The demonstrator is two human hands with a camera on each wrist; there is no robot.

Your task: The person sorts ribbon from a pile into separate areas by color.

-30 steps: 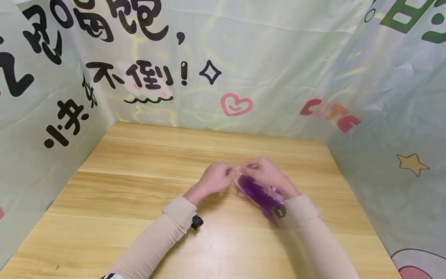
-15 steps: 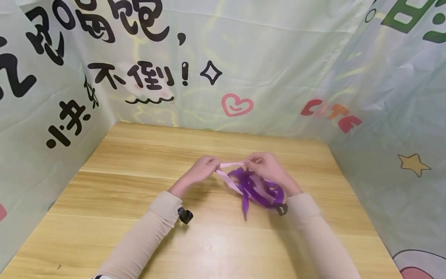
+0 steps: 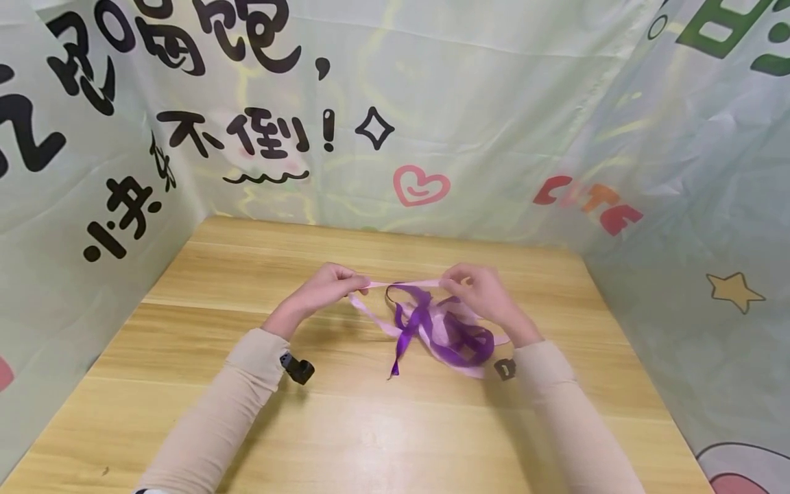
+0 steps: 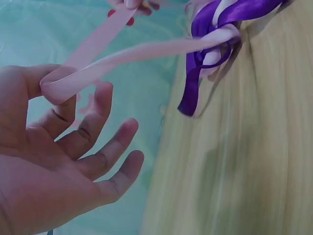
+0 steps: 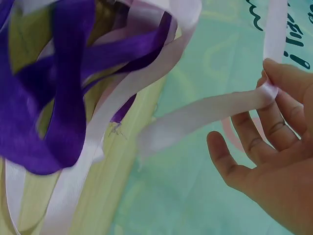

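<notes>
A pale pink ribbon point(image 3: 422, 283) stretches between both hands above the wooden table. My left hand point(image 3: 330, 283) pinches it between thumb and index finger; the ribbon folds back there and runs down to a tangled pile. In the left wrist view the other fingers point(image 4: 83, 132) are spread and loosely bent. My right hand point(image 3: 478, 288) pinches the ribbon near its end, and a short tail point(image 5: 195, 117) hangs from that pinch in the right wrist view. Below and between the hands lies the tangle of purple ribbon point(image 3: 422, 319) and pink loops, one frayed purple end pointing toward the front.
The light wooden table point(image 3: 216, 329) is bordered by a printed cloth backdrop point(image 3: 494, 137) at the back and both sides. A small black wrist camera point(image 3: 298, 369) hangs under the left sleeve, another point(image 3: 505, 369) by the right sleeve.
My left hand has moved left, away from the right hand, drawing out a longer pink stretch. My right hand has shifted slightly upward. The purple ribbon has dropped and spread out on the table.
</notes>
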